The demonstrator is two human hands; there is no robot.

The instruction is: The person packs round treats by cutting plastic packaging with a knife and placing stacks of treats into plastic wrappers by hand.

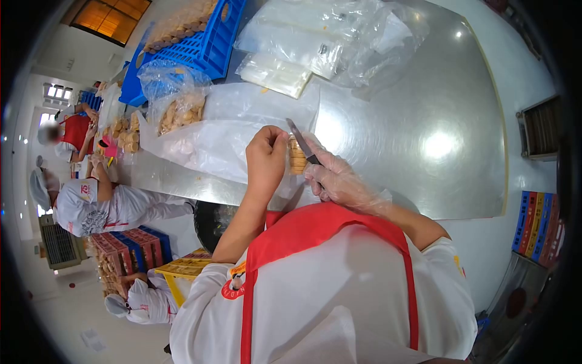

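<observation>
Between my hands, above the near edge of the steel table, is an upright stack of round biscuits [297,159] that looks wrapped in clear plastic. My bare left hand [267,155] is closed, with thumb and fingertips pinched at the upper left edge of the pack. In a clear plastic glove, my right hand [336,176] grips a small knife [296,132] with a dark handle. The blade points up and left, crossing the upper right side of the stack. Whether it touches the wrapping I cannot tell. Some right fingers are hidden behind the pack.
Clear plastic bags [291,45] lie on the steel table [412,121]. A plastic bag of biscuits [182,112] and a blue crate [203,51] of biscuits stand at the far left. Co-workers [91,200] are on the left. Stacked coloured crates [533,224] stand at the right.
</observation>
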